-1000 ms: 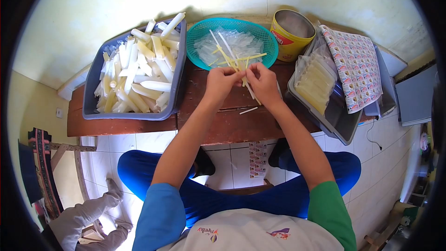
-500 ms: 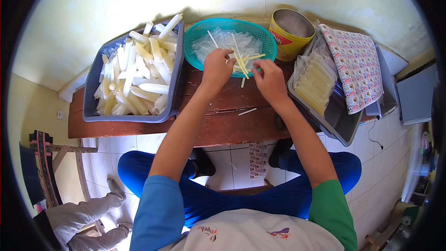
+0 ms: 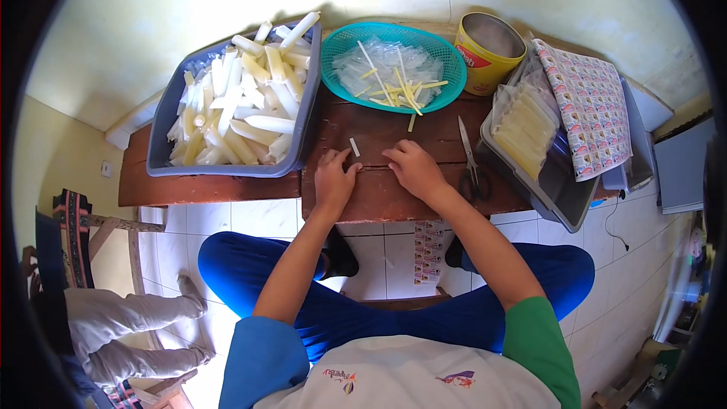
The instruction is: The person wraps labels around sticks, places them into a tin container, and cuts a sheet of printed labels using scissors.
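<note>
My left hand [image 3: 334, 179] is over the front part of the dark red wooden table [image 3: 363, 201], its fingers apart, beside a short white strip [image 3: 354, 147]. To the right, my right hand [image 3: 415, 167] rests low over the table with its fingers slightly curled and nothing visible in them. Behind both hands, a teal mesh basket [image 3: 457, 83] holds clear plastic wrappers [image 3: 356, 68] with thin yellow strips [image 3: 409, 93] on top. One strip hangs over the basket's front edge. Black-handled scissors [image 3: 469, 153] lie right of my right hand.
A grey tub [image 3: 159, 155] full of white and yellowish filled tubes stands left. At the right are a yellow tin [image 3: 477, 79], a dark tray [image 3: 564, 208] with packed yellow tubes and a printed label sheet [image 3: 587, 113]. Another person's legs [image 3: 132, 326] show at lower left.
Both hands have let go of the yellow strips, which now lie on the basket, and have come back towards the table's front. The scissors have come into sight. The other person's legs have shifted.
</note>
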A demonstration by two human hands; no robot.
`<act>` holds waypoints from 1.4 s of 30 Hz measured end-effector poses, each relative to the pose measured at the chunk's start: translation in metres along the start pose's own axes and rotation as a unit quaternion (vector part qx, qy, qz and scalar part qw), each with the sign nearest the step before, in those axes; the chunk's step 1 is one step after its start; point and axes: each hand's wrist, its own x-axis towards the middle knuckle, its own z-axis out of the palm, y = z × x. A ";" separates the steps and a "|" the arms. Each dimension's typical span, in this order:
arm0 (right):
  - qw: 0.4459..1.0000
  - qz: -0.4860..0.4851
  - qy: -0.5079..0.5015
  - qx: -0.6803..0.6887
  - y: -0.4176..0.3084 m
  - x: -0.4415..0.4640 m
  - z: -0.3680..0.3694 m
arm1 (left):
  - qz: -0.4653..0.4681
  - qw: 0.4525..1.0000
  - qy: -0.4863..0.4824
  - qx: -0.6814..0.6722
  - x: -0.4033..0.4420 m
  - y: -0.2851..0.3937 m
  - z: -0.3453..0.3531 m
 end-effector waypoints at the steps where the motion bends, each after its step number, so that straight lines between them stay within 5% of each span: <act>1: 1.000 0.004 -0.016 -0.007 -0.002 0.006 0.007 | 0.029 0.998 0.023 0.043 0.001 -0.001 0.000; 17: 0.994 -0.056 -0.057 -0.078 0.001 0.033 0.028 | 0.031 0.999 0.010 0.021 0.013 0.005 0.010; 27: 0.998 0.055 0.028 -0.024 0.026 0.004 -0.013 | 0.103 0.989 -0.013 -0.103 0.025 0.035 0.047; 30: 0.990 0.088 0.049 -0.100 0.050 0.013 -0.022 | 0.088 0.987 -0.034 -0.128 0.034 0.040 0.057; 42: 0.995 -0.008 0.008 -0.104 0.065 -0.005 -0.039 | 0.076 0.979 -0.094 -0.163 0.025 0.049 0.052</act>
